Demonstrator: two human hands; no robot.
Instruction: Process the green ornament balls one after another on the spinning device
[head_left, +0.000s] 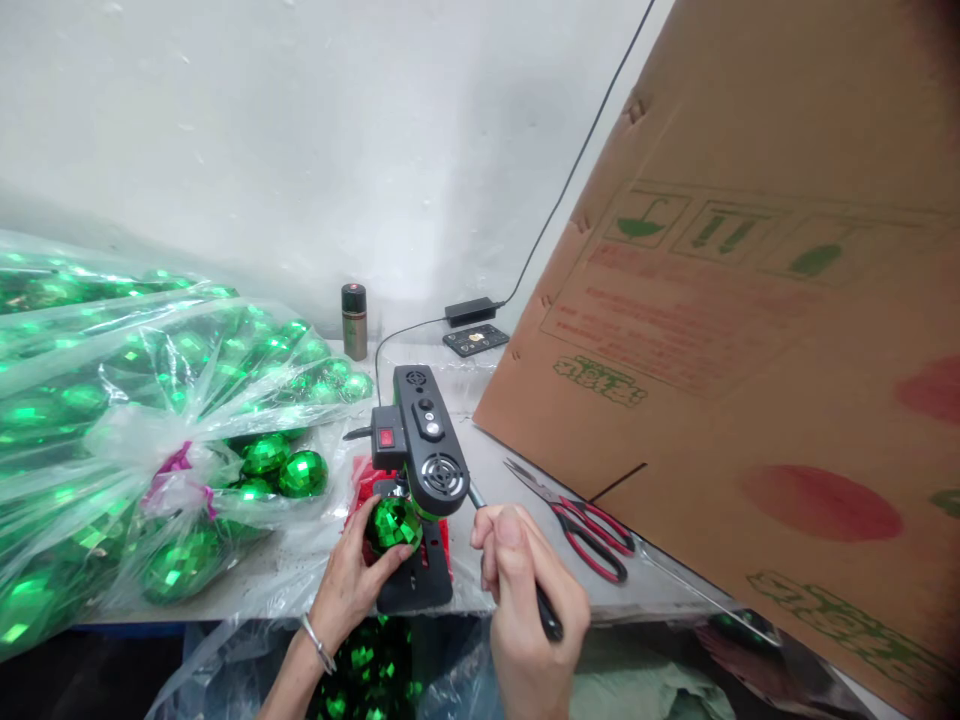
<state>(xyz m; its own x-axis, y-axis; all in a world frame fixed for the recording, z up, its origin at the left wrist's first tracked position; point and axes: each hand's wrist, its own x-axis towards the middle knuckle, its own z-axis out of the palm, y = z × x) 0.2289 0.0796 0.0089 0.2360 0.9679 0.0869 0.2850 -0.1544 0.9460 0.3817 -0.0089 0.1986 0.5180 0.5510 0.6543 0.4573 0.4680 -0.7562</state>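
Left hand (pixel 349 572) at lower centre, silver bangle (pixel 319 645) on the wrist; thumb and fingers parted to the width of a green faceted ball (pixel 395 525) and curved about it, in contact on its left and lower sides; ball sits just left of centre in the lower half of the frame, beside the lower end of a black device (pixel 429 440) and above its black base plate (pixel 420 592). Right hand (pixel 536 600) lower centre-right, fingers closed round a black-handled rod (pixel 552 618), thumb uppermost; metal shaft runs up-left to the device's edge, whether joined cannot tell. Red-handled scissors (pixel 600 540) right of the right hand, blades apart; large cardboard box (pixel 720 350) fills the right side, tilted in view; tied clear plastic bag (pixel 169 440) of green balls takes the left side; dark-capped canister (pixel 354 325) upper-left of the device; black adapter (pixel 470 311) near centre, patterned dark slab (pixel 475 340) just below it; more green balls low centre, past the table edge.
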